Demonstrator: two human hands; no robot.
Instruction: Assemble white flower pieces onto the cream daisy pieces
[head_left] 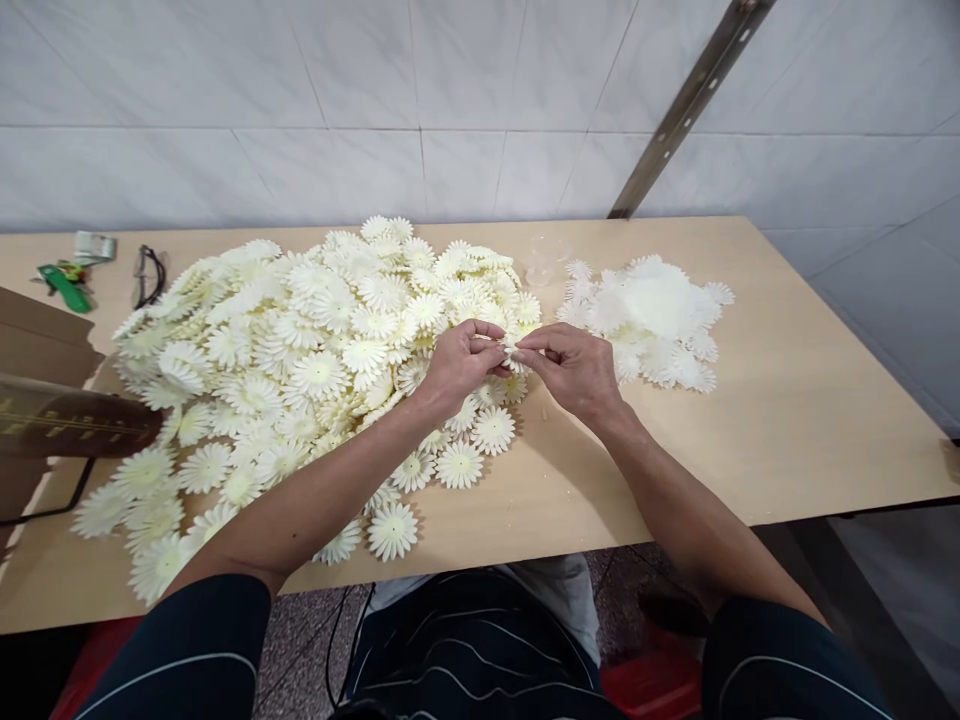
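Note:
My left hand [471,362] and my right hand [574,368] meet above the table, fingertips pinched together. Between them is a small pale flower piece [511,354], mostly covered by the fingers; its exact shape is hard to make out. Beneath and to the left of my left hand spreads a large heap of cream-yellow artificial flower heads [319,375], many with a small dark hole at the centre. To the right of my right hand lies a smaller pile of whiter flower pieces [660,305]. Both hands are closed.
A clear plastic cup [545,262] stands behind the hands. At the far left are a green-handled tool [66,288], a small packet [94,246] and black-framed glasses [150,276]. A brown cylinder [75,420] and cardboard [41,335] border the left side. A tiled wall [360,170] backs the table [787,400].

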